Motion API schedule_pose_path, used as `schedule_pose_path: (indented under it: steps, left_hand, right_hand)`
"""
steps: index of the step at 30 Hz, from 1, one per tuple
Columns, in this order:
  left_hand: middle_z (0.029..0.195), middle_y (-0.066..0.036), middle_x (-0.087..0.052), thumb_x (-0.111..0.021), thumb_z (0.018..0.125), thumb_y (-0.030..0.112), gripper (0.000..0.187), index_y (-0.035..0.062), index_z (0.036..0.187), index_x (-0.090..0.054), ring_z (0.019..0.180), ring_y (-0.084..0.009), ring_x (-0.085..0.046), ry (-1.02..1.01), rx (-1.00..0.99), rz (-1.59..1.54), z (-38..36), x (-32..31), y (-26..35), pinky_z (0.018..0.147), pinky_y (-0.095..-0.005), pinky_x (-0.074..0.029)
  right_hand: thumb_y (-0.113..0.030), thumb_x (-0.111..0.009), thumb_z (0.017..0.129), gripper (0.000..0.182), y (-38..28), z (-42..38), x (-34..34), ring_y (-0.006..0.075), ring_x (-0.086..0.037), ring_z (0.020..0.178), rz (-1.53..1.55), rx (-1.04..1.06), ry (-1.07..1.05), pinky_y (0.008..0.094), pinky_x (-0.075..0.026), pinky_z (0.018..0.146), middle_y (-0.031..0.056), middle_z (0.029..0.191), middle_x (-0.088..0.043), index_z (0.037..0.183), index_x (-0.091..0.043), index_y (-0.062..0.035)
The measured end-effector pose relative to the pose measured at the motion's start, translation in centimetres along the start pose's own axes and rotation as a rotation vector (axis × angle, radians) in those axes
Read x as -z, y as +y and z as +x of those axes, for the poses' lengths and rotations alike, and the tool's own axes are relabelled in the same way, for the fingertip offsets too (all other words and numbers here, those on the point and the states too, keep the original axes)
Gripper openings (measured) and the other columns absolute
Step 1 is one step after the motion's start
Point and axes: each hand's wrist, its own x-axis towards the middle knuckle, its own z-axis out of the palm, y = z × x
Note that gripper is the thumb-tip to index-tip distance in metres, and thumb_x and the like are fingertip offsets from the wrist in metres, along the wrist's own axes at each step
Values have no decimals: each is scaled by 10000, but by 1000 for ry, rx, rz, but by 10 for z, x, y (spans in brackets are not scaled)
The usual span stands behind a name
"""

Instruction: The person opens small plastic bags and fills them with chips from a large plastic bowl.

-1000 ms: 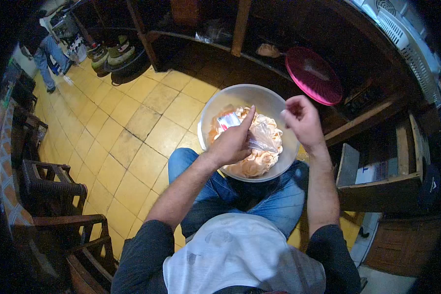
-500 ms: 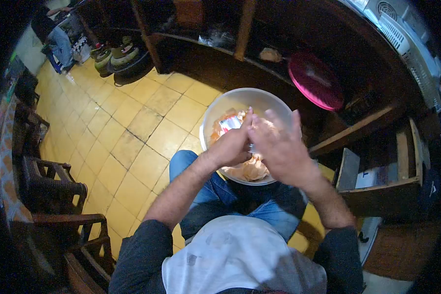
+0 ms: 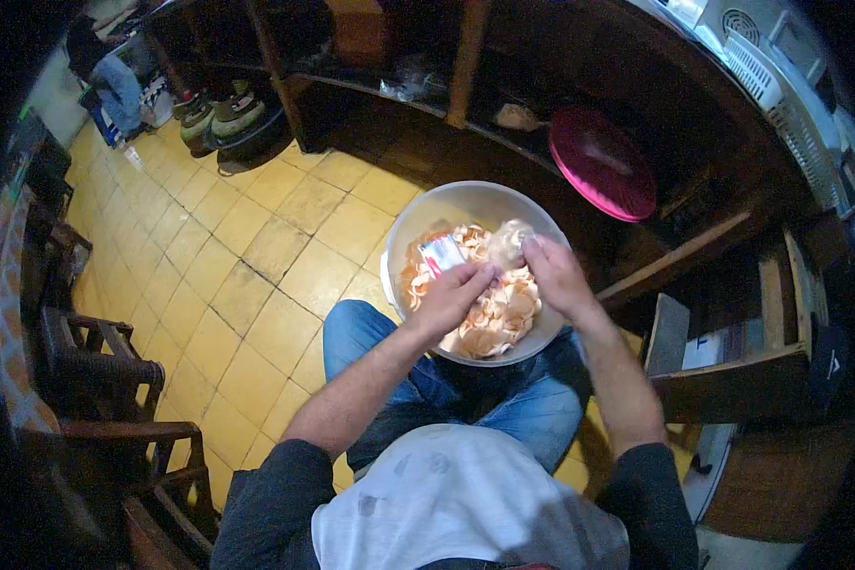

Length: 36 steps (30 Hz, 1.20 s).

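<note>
A round translucent plastic tub (image 3: 418, 204) stands in front of my knees, filled with pale orange chips (image 3: 494, 323). A white and red label or packet (image 3: 442, 255) lies on the chips at the left. My right hand (image 3: 556, 275) is closed at the tub's right side, gripping a small clear plastic bag (image 3: 511, 242) that looks to have pale contents. Over the chips, my left hand (image 3: 456, 296) is closed, thumb and fingers pinched together just below the bag. Whatever lies between those fingertips is too small to make out.
Behind the tub runs dark wooden shelving (image 3: 465, 66) holding a pink round lid or basket (image 3: 601, 163). An open wooden drawer (image 3: 731, 370) is at the right, dark chairs (image 3: 114, 361) at the left. Another person (image 3: 114, 85) is at the far left, near shoes (image 3: 233, 116).
My hands, blurred and crossed over the tub before, have moved apart. The small bag now shows in my right hand, and my left hand has dropped slightly lower.
</note>
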Motion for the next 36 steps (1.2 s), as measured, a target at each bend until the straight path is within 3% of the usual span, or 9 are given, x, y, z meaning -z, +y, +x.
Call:
schedule_pose_path:
  steps: [1,5,7,14,17,23,33,35,36]
  left_hand:
    - [1076,-43,-618,-479,978,473,476,47,1164,-581,858,-137,-586,-41,205,-240,-10,-12,18,795,-293,-489]
    - [1108,-95,-616,-436,1004,422,446,34,1189,-557,1021,-185,-587,-98,165,-549,-8,-30,5,880,-380,-492]
    - [1119,-93,-618,-463,999,395,410,38,1180,-550,1027,-190,-591,29,59,-537,2,-30,-7,886,-390,-492]
    - [1188,-104,-598,-410,1016,402,422,46,1234,-476,1028,-204,-579,176,159,-821,5,-25,-16,919,-385,-480]
    - [1230,-93,-565,-404,1016,414,461,36,1271,-469,1064,-206,-555,170,141,-761,6,-21,-22,941,-381,-457]
    - [1203,-65,-547,-401,1025,365,426,63,1315,-480,1086,-191,-529,114,16,-567,3,-38,-18,1002,-371,-404]
    - [1092,-95,-630,-454,986,389,445,42,1222,-600,1027,-197,-589,-16,190,-945,-11,-7,-1,899,-349,-477]
    - [1171,-104,-627,-464,981,371,445,21,1219,-601,1023,-189,-609,-370,144,-884,-12,4,-14,917,-344,-475]
    - [1145,-109,-643,-462,974,328,439,0,1245,-573,972,-195,-631,-233,155,-748,-13,-2,-13,899,-346,-485]
  right_hand:
    - [-309,-486,955,366,-6,-5,-10,257,-658,747,24,57,99,374,-481,651,179,757,-653,820,-612,7]
    - [-245,-492,883,297,-5,-25,-38,347,-632,733,-678,364,-87,457,-447,734,180,739,-646,818,-647,0]
    - [-231,-491,860,292,-19,-29,-37,374,-624,742,-752,233,-243,500,-419,773,190,765,-653,834,-657,7]
    - [-292,-545,950,320,24,-50,-42,253,-653,804,147,-313,-162,386,-509,753,151,865,-674,1016,-626,11]
    - [-248,-632,898,332,4,-50,-40,259,-648,864,-148,89,269,375,-512,806,184,977,-661,1077,-590,28]
    - [-171,-606,877,406,-2,-38,-55,421,-591,1070,-20,-123,-52,456,-476,899,276,1118,-606,1206,-484,33]
    - [-247,-464,993,293,16,-42,-70,275,-637,790,110,12,-141,402,-472,690,166,834,-638,876,-539,11]
    - [-263,-471,995,309,25,-46,-70,192,-612,778,639,-312,-157,377,-469,712,91,781,-620,850,-546,-1]
    - [-250,-479,996,278,28,-48,-66,142,-576,787,732,-375,-221,338,-475,766,37,767,-588,874,-574,-19]
